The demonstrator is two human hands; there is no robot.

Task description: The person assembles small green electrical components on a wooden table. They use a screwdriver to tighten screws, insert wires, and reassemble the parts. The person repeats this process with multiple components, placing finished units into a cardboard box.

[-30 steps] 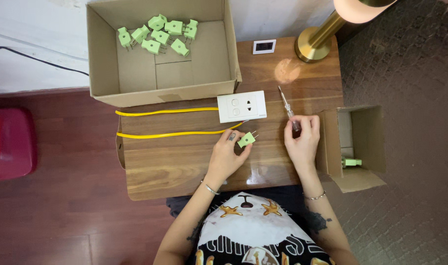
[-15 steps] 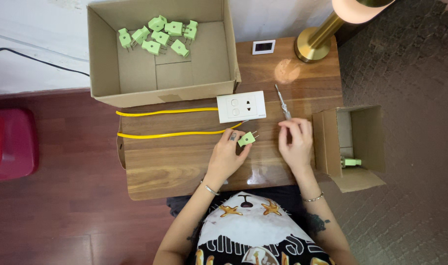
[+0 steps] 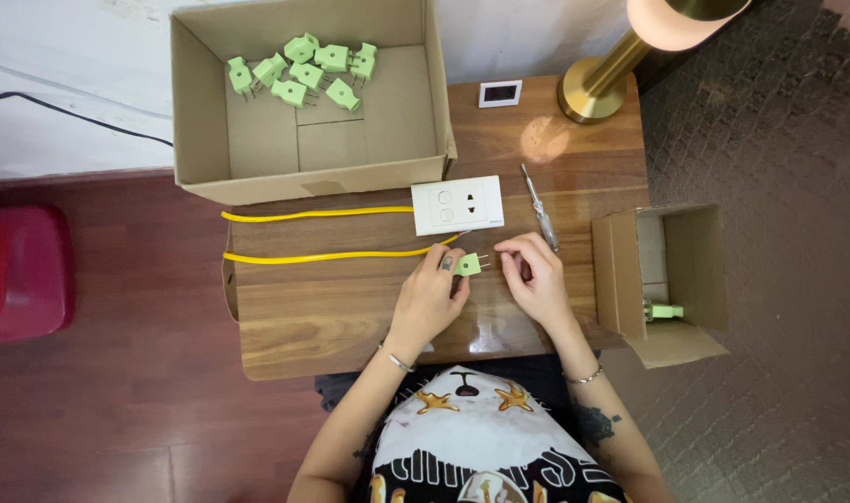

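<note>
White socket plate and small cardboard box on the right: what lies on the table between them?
In the head view, a screwdriver lies on the bare wood between the white socket plate and the small cardboard box.

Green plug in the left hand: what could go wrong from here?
1. The green plug is pinched only at the left hand fingertips, prongs toward the right hand; it could slip or twist.
2. The screwdriver lies loose just past the right hand; a knuckle could roll it.
3. The yellow wire trails across the table to the plug; a tug could drag it.
</note>
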